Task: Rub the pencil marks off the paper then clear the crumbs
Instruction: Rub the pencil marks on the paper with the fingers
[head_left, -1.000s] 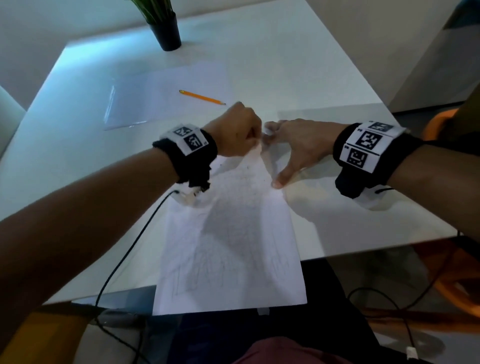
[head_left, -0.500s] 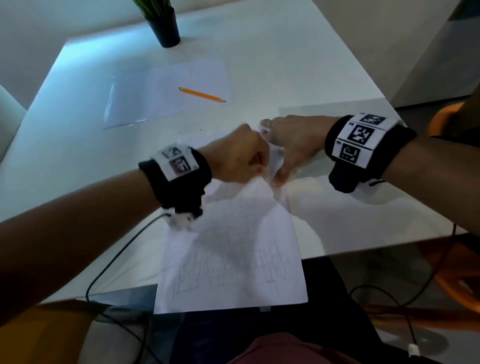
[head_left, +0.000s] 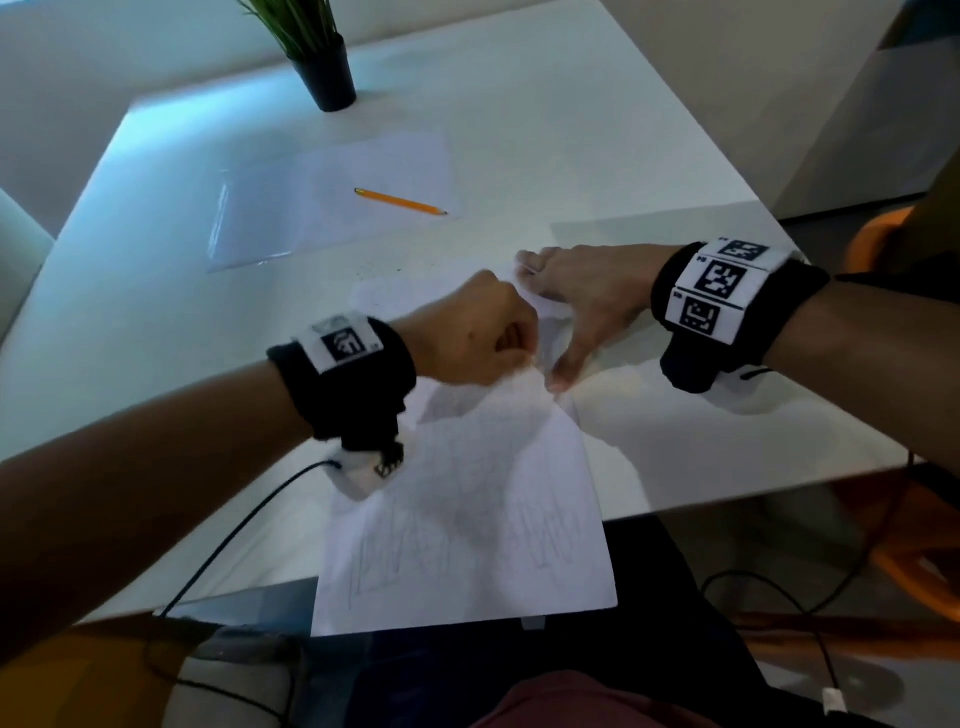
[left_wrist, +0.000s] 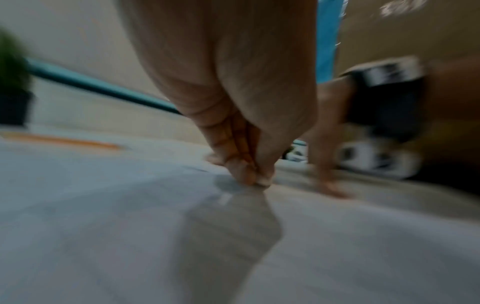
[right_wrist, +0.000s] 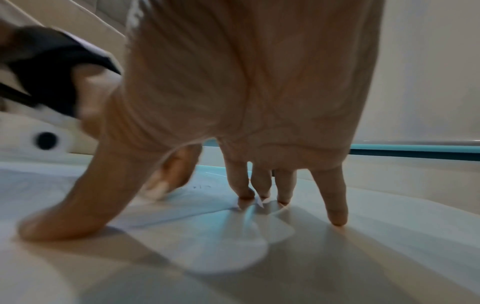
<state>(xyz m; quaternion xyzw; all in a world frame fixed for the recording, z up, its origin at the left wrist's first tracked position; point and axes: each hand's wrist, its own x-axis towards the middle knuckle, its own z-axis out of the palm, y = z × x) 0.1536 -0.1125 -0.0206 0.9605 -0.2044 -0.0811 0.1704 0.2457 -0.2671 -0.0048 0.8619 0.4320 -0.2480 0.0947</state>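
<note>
Paper overhangs the white table's near edge, pinned by the spread, flat right hand. Left hand, fingertips pinched on something small, likely an eraser, rubs its upper half. Erasing seems midway; lower scribbles need firm strokes next.

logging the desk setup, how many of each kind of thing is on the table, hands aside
sheets of paper: 2, the marked sheet under the hands and a plain sheet farther back
pencils: 1, the orange pencil on the plain sheet
potted plants: 1, the plant at the far edge
total: 4
An eraser may be in the left hand, but it is hidden.
</note>
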